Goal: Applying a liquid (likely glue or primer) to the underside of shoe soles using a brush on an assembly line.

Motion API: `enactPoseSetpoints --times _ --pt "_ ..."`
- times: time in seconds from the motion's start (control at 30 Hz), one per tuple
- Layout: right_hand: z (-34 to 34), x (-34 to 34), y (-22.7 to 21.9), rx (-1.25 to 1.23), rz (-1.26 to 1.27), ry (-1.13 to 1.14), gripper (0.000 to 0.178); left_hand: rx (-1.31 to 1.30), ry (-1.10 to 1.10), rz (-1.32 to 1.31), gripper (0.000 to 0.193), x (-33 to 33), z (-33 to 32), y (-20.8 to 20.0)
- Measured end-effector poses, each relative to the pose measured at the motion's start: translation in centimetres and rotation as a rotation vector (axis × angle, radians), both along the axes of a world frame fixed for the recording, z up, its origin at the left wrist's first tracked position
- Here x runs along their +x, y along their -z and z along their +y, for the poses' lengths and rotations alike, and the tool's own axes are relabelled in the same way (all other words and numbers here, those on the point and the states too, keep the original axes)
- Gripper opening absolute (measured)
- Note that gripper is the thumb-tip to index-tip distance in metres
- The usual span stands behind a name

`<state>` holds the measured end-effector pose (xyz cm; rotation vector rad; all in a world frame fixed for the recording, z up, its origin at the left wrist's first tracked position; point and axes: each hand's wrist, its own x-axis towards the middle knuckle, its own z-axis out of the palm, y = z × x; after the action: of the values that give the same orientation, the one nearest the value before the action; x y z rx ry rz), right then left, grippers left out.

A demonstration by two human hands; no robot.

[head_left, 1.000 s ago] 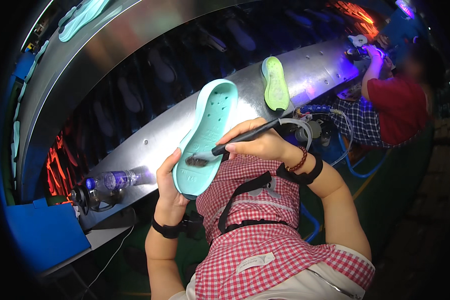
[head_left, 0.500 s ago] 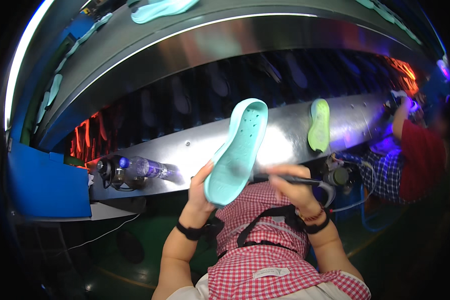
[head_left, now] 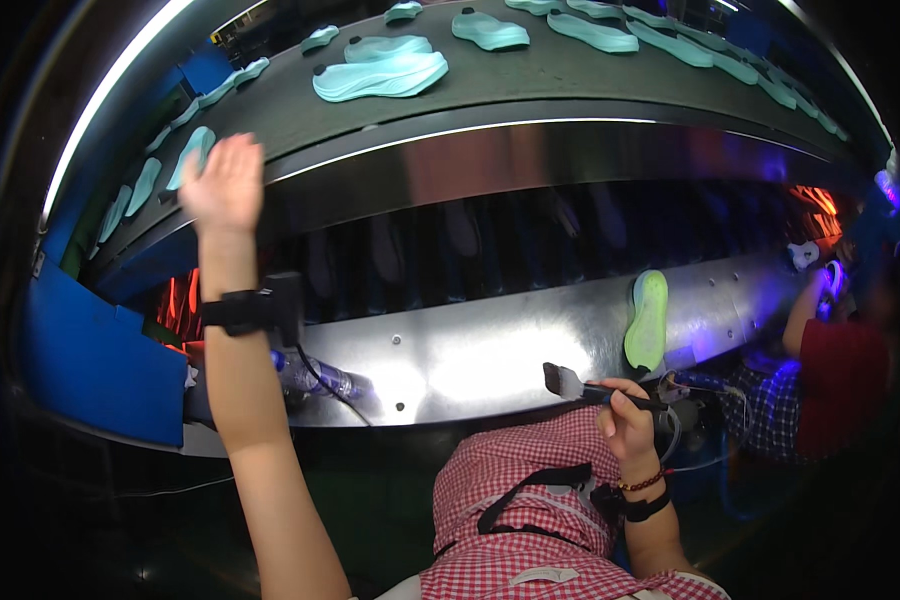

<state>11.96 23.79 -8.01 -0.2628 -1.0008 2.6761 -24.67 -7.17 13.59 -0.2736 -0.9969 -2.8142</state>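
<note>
My left hand point(head_left: 225, 185) reaches out over the dark belt at the upper left, its fingers stretched and nothing visible in them. Right beside its fingertips lies a turquoise shoe sole point(head_left: 192, 155). Near the front edge of the metal ledge, my right hand point(head_left: 627, 420) is closed around the black handle of a flat brush point(head_left: 565, 382), bristles pointing left. A yellow-green shoe sole point(head_left: 647, 320) rests on the ledge to the right of the brush. Further along the belt, two turquoise soles point(head_left: 382, 78) lie close together.
The curved belt point(head_left: 530, 80) carries several more turquoise soles. Below it runs the shiny metal ledge point(head_left: 470, 365), with a plastic bottle point(head_left: 320, 378) partly behind my left forearm. Glowing orange heaters point(head_left: 818, 205) show at both ends. A co-worker in a red sleeve point(head_left: 845, 375) sits at right.
My left hand has let go of the turquoise sole and swung up and left to the belt. My right hand, still holding the brush, has shifted slightly right and lower. More of the belt shows.
</note>
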Motion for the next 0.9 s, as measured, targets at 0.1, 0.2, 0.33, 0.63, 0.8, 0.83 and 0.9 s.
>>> enactPoseSetpoints --times 0.1,0.2,0.33,0.63,0.8,0.83,0.9 --pt "0.0 0.1 0.2 -0.034 -0.074 0.055 0.021 -0.825 0.005 0.201 0.066 2.1 8.9 0.1" --pt "0.2 0.0 0.6 0.011 -0.069 -0.003 0.021 -1.421 -0.608 1.112 0.076 0.1 14.1 1.1" --pt "-0.1 0.1 0.4 0.042 0.041 -0.053 0.023 -1.656 -0.552 0.905 0.063 -1.3 17.1 0.9" --pt "0.8 1.3 0.2 0.002 0.167 0.026 0.024 -1.132 -0.802 0.773 0.028 4.0 12.8 0.8" --pt "2.0 0.5 -0.1 -0.004 0.188 -0.024 0.024 -0.301 -0.247 0.198 0.038 9.9 8.8 4.6" --pt "2.1 0.2 -0.3 0.04 0.16 -0.001 0.024 -0.241 0.061 0.067 0.043 10.7 8.2 5.1" --pt "1.7 0.0 -1.7 0.091 0.174 0.04 0.024 -0.046 0.609 -0.027 0.046 9.8 4.1 10.1"
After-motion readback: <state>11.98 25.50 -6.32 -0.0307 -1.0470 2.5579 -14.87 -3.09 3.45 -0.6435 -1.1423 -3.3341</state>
